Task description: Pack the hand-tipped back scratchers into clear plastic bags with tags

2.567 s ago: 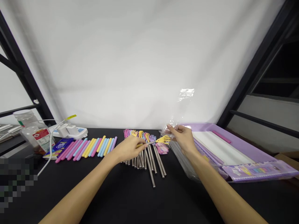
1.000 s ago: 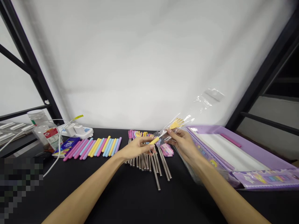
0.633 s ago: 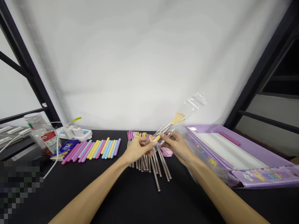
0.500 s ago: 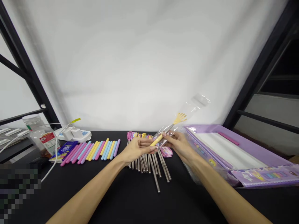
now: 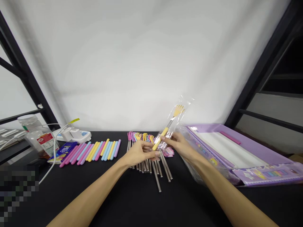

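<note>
A yellow back scratcher [image 5: 165,130] with a hand-shaped head and metal shaft lies inside a clear plastic bag [image 5: 181,117], tilted up to the right. My left hand [image 5: 141,153] pinches the bag at the lower handle end. Higher on the handle, my right hand [image 5: 181,143] grips the bagged scratcher between thumb and fingers. Beneath both hands, several back scratchers with bare metal shafts [image 5: 157,179] and coloured heads lie side by side, partly hidden by my left hand. Small pink cards [image 5: 169,152] rest beside them.
Pink, blue, yellow and purple handle tubes [image 5: 94,151] lie in a row on the black table [image 5: 113,195]. Further left are a purple packet [image 5: 63,151], a clear jar [image 5: 35,135] and a power strip [image 5: 81,136] with a white cable. A purple box [image 5: 260,151] stands right.
The bagged scratcher has swung more upright, and its head end has moved left. The bag's top has shifted left with it. Both hands keep their hold.
</note>
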Available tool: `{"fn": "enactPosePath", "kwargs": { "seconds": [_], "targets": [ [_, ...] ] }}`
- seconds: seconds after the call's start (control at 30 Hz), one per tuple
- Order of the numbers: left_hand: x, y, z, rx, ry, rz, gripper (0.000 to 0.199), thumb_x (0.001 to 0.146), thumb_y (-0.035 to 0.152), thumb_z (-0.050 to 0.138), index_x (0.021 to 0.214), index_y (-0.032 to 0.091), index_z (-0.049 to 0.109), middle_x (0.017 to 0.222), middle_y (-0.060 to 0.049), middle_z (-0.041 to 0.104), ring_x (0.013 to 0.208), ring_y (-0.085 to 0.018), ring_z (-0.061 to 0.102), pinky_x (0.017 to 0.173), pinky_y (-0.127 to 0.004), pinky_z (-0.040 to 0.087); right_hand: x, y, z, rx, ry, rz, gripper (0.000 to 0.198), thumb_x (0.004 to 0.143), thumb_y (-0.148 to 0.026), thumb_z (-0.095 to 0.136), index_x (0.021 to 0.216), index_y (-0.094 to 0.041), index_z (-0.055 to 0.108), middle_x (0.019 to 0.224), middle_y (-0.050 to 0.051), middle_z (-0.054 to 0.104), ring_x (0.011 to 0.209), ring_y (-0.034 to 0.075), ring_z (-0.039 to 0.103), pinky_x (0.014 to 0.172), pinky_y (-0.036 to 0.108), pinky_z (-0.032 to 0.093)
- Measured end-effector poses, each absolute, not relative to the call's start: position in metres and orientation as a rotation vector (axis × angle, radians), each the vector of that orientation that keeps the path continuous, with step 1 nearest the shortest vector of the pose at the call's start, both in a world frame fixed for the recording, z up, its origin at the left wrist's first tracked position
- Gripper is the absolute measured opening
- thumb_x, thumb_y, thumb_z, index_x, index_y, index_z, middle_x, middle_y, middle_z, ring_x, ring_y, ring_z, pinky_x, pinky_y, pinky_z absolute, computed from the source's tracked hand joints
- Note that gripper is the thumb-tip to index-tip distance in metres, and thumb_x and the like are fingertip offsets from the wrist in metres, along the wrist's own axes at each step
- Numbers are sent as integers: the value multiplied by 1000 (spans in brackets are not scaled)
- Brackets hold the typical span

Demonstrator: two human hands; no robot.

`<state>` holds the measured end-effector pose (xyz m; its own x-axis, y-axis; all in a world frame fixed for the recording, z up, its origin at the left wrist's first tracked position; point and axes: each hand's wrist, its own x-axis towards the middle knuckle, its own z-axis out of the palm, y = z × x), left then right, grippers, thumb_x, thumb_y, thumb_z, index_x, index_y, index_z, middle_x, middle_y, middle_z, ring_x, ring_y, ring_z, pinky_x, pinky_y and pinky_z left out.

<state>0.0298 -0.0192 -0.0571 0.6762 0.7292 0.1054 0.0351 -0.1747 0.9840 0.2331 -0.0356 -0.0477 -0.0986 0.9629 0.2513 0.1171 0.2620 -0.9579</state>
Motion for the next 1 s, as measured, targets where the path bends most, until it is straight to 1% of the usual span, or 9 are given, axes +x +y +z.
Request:
{"fn": "enactPosePath", "kwargs": {
  "seconds": [0.1,0.27,0.33,0.5,0.6,0.67,0.73,0.83,1.0],
  "targets": [
    [31,-21,-55,1643,608,700,35,79,46,72,91,13,72,88,-10,74,82,-21,73,79,-37,60,230,-39,-44,-1062,-1545,993,31,75,-45,75,85,-15,74,74,4,70,66,17,62,61,30,50],
    [33,-22,-54,1677,744,763,44,79,55,68,72,12,67,66,-9,71,61,-20,71,60,-31,59,221,-44,-40,-961,-1265,1099,43,77,-49,73,108,-20,68,92,6,72,86,21,66,69,31,54],
    [35,-23,-57,1722,771,754,46,79,57,66,70,12,67,63,-8,70,55,-18,68,55,-28,56,219,-43,-42,-943,-1158,1118,42,80,-53,69,105,-20,69,95,7,72,89,21,67,71,31,54],
    [38,-25,-68,1804,784,684,50,82,60,60,64,14,63,58,-5,65,48,-14,62,49,-26,51,225,-36,-48,-996,-1248,1017,39,74,-53,74,91,-18,70,86,6,72,76,20,67,65,29,52],
    [32,-22,-65,2021,782,801,43,75,58,70,81,16,64,66,-2,64,58,-15,61,57,-27,52,231,-34,-46,-1050,-1161,904,39,72,-53,76,89,-18,69,81,5,72,74,20,66,63,29,51],
    [26,-20,-58,2265,727,902,57,64,52,81,107,20,62,89,-4,65,78,-19,63,70,-32,54,234,-34,-43,-1062,-1103,936,39,71,-51,77,92,-19,68,81,5,72,75,21,67,66,31,52],
    [21,-19,-54,2494,628,956,60,68,46,82,120,27,58,114,-8,58,100,-23,59,85,-38,52,234,-36,-41,-1050,-1090,1007,38,71,-49,78,93,-19,68,79,5,72,75,22,68,69,33,53],
    [23,-21,-53,2628,512,1070,19,89,34,64,106,27,67,121,-8,52,111,-23,53,95,-41,47,232,-37,-43,-1035,-1134,1027,38,72,-49,77,92,-18,68,78,4,71,75,21,67,70,33,52],
    [38,-29,-60,2249,636,1189,14,88,32,64,82,19,65,106,-8,56,105,-21,56,92,-38,49,229,-37,-46,-1010,-1219,1035,36,74,-50,76,89,-18,70,82,4,71,80,20,66,70,30,51]
  ]
}}
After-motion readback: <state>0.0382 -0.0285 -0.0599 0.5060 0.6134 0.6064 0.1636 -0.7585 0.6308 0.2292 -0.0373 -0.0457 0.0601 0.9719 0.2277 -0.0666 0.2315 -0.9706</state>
